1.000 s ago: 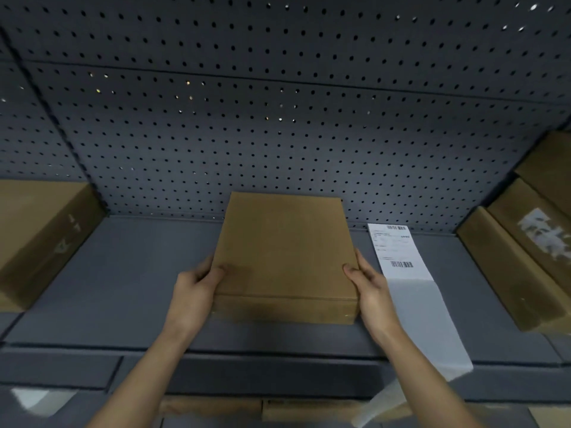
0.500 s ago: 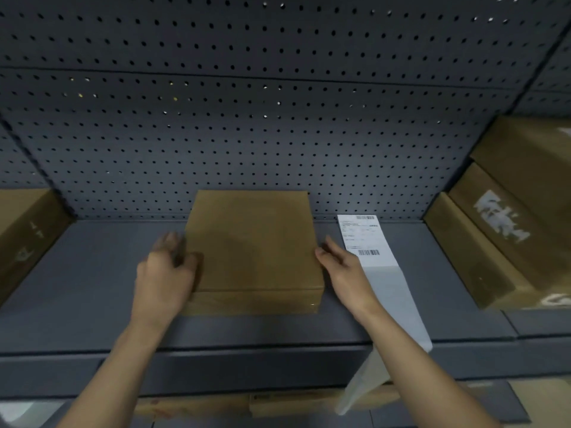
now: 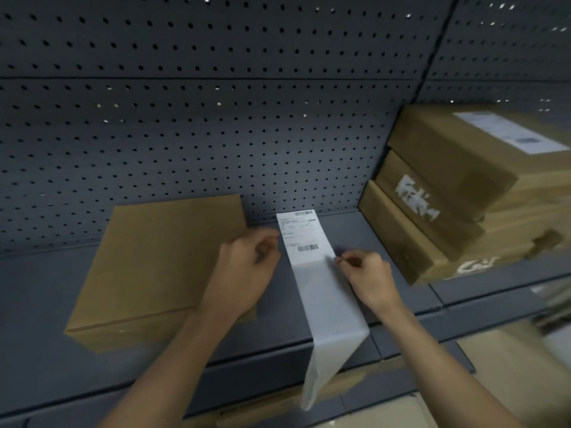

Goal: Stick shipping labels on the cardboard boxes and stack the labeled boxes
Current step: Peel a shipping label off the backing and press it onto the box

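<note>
A flat brown cardboard box [image 3: 154, 267] lies on the grey metal shelf [image 3: 40, 298], its far edge against the dark perforated back panel [image 3: 216, 118] and its top bare of any label. Just right of it, the left hand [image 3: 247, 270] sits over the box's right corner with fingers curled beside the left edge of the long white label strip [image 3: 321, 291]. Blur hides whether this grip holds the paper. The strip lies flat on the shelf, with the printed barcode part at its far end and the blank tail hanging over the shelf's front edge. The right hand [image 3: 369, 278] has its grip pinched on the strip's right edge. Further right stands a stack of brown cardboard boxes [image 3: 448, 196], the top one bearing a white shipping label [image 3: 506, 131].
</note>
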Action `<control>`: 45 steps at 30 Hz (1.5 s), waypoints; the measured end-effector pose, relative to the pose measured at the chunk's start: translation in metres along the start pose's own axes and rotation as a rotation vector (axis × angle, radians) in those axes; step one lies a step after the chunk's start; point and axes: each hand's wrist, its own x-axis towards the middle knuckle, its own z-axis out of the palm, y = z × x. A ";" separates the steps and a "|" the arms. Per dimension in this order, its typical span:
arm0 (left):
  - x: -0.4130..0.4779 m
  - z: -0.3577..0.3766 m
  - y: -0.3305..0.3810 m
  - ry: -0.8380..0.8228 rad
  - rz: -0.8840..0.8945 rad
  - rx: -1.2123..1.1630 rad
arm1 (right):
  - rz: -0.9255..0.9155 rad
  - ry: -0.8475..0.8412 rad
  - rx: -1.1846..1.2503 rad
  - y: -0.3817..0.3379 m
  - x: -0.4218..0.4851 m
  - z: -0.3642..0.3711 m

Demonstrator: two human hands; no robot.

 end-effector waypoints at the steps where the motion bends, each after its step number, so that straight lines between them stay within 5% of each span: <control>1: 0.002 0.009 0.002 -0.028 0.024 0.023 | 0.010 -0.009 -0.063 0.006 0.002 -0.001; 8: 0.009 0.044 0.004 -0.149 0.068 0.202 | -0.018 0.003 -0.256 0.018 0.005 0.013; 13: 0.008 0.050 -0.002 -0.160 0.055 0.215 | -0.047 0.007 -0.175 0.021 0.011 0.023; 18: 0.010 0.050 -0.008 -0.123 0.022 0.133 | 0.074 -0.028 0.016 0.025 0.019 0.022; 21: 0.013 0.049 -0.011 -0.083 -0.016 0.049 | 0.123 -0.034 0.338 0.017 0.017 0.014; 29: 0.018 0.043 -0.004 0.016 -0.130 -0.114 | -0.020 -0.145 0.879 -0.025 -0.007 -0.031; 40: 0.018 0.049 0.002 0.043 -0.149 -0.503 | -0.098 -0.132 0.871 -0.030 -0.019 -0.037; 45: 0.017 0.048 0.002 0.070 -0.120 -0.498 | -0.268 0.134 0.662 -0.037 -0.022 -0.042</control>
